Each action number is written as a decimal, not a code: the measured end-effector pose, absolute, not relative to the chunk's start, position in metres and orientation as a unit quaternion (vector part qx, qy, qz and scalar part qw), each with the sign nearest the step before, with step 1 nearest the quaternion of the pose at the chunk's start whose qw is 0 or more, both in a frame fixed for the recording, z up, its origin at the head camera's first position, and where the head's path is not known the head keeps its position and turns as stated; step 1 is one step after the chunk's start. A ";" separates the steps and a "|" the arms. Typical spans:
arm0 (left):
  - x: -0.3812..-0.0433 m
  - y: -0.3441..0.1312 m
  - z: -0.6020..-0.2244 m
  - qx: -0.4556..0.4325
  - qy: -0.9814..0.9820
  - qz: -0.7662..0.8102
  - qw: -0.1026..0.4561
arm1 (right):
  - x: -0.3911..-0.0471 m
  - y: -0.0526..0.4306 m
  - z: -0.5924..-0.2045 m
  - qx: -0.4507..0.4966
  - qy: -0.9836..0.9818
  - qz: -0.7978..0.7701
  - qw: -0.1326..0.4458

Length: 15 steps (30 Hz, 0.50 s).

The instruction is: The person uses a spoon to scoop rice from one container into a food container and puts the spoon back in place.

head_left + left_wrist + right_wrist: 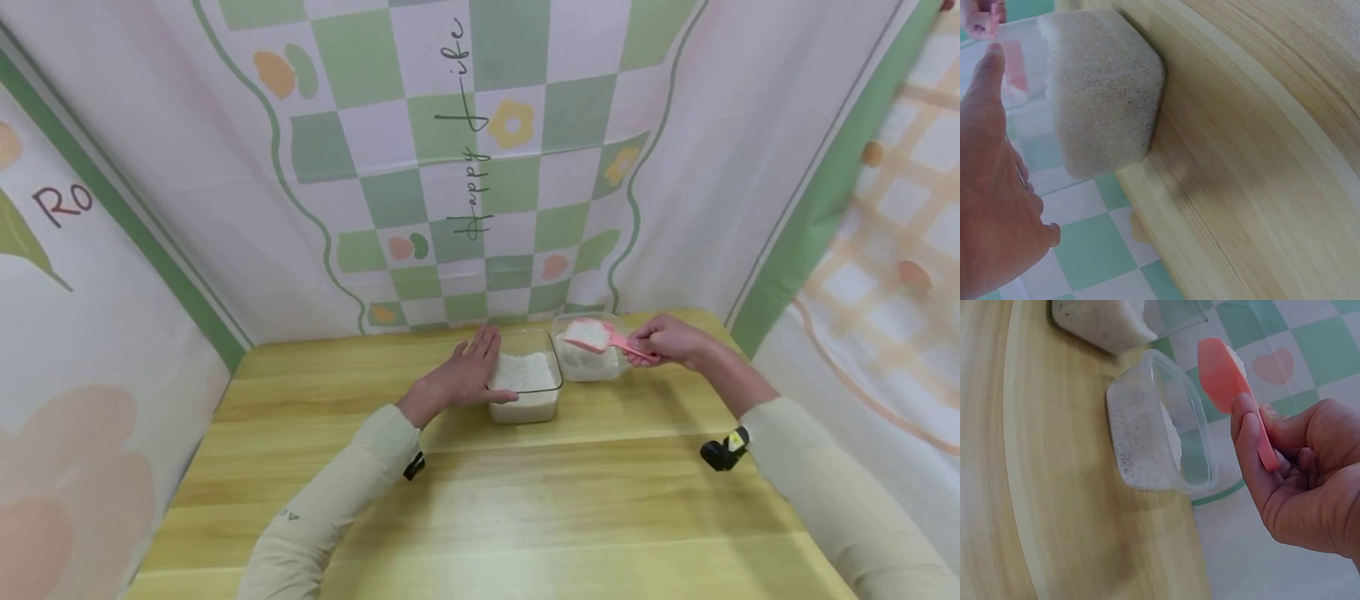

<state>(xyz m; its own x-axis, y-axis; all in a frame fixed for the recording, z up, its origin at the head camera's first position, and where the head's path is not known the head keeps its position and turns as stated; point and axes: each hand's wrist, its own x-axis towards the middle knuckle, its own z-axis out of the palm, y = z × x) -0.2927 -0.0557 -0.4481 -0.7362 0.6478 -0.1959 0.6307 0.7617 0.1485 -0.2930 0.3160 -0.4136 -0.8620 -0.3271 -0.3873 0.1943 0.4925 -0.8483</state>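
Right hand's (663,340) fingers pinch the pink plastic scoop (1217,374), white grains (587,334) heaped, above the clear plastic tub (1129,434)! Left hand (467,373), fingers straight, thumb spread, rests against the clear rectangular glass container (525,410) alongside.

You wear long, pale cream sleeves. The left sleeve (337,500), on the near left side of the glass container (523,408), has soft folds toward the picture's lower edge and carries a small dark marking (288,515), too tiny to read. Its cuff stops short of your left hand (468,377), and a little black device (414,466) juts from beneath it. To the container's right, your right sleeve (832,492) looks similarly plain and loose, ending well below your bare right hand (663,340). Beside that cuff sits a chunky black unit (720,454) with a bright yellow patch (735,440).
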 end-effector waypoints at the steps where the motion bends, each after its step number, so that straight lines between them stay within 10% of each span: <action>1: -0.293 -0.056 -0.448 0.343 0.931 0.036 0.117 | -0.294 0.316 -0.414 -0.042 0.827 -0.498 0.259; 15: -0.294 -0.058 -0.452 0.347 0.930 0.045 0.111 | -0.315 0.315 -0.426 -0.036 0.859 -0.449 0.242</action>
